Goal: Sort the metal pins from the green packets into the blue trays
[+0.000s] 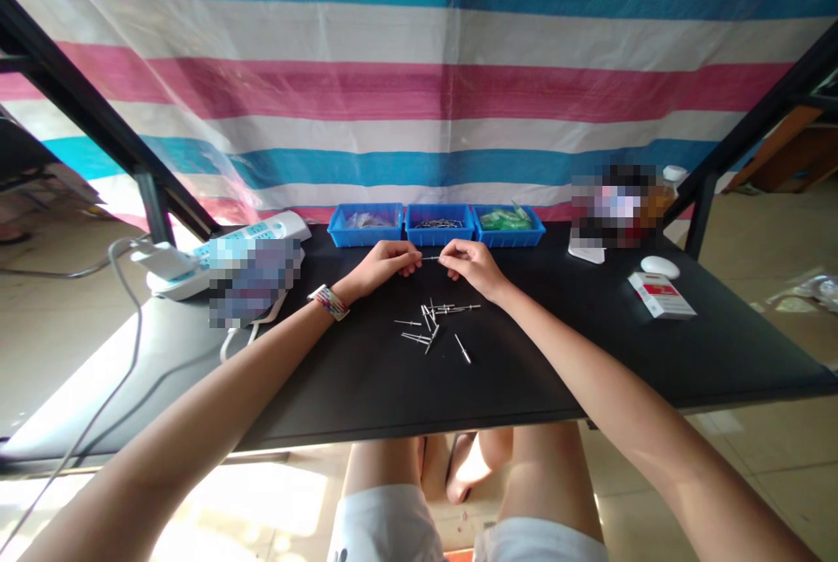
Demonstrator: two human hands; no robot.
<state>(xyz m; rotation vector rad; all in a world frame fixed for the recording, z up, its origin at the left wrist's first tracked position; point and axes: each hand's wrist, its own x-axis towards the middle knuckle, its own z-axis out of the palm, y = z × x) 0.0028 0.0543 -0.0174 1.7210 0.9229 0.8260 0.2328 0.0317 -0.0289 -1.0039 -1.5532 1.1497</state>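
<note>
My left hand (391, 263) and my right hand (474, 266) face each other above the black table, close to the blue trays. A thin silver blind rivet (430, 258) spans the gap between them, its ends pinched in the fingertips of both. The fingers cover part of it. Nearer to me, a loose pile of blind rivets (432, 315) lies on the tabletop. One single rivet (463, 349) rests apart on the pile's near right side.
Behind my hands stand a blue tray with clear bags (365, 236), a blue tray with metal pieces (439, 237) and a blue tray with green packets (511, 237). A power strip (262, 235) lies left. A small box (662, 297) and a white case (660, 266) lie right.
</note>
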